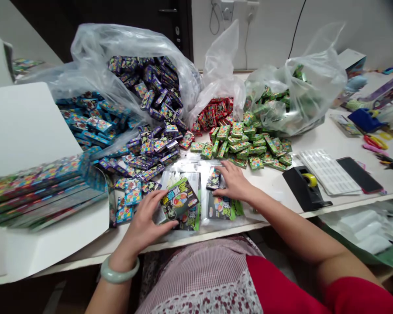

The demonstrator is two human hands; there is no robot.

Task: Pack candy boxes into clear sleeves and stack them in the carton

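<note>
My left hand (147,222), with a pale bangle on its wrist, grips a flat square black-and-green printed packet (179,199) between thumb and fingers, tilted above a clear plastic sleeve (164,179). My right hand (234,181) has its thumb and fingers closed around a small dark printed box (213,179). Under that box lies a second black-and-green packet (220,208) on clear plastic. Just beyond my hands spread loose green boxes (240,146) and purple boxes (147,155). Several blue boxes (132,192) rest beside my left hand.
Plastic bags hold purple boxes (163,85), red boxes (215,113) and green boxes (275,98). An open white carton (29,117) with stacked printed boxes stands at left. On the right are a tape dispenser (303,189), label sheets (327,172), a phone (358,174) and scissors (375,141).
</note>
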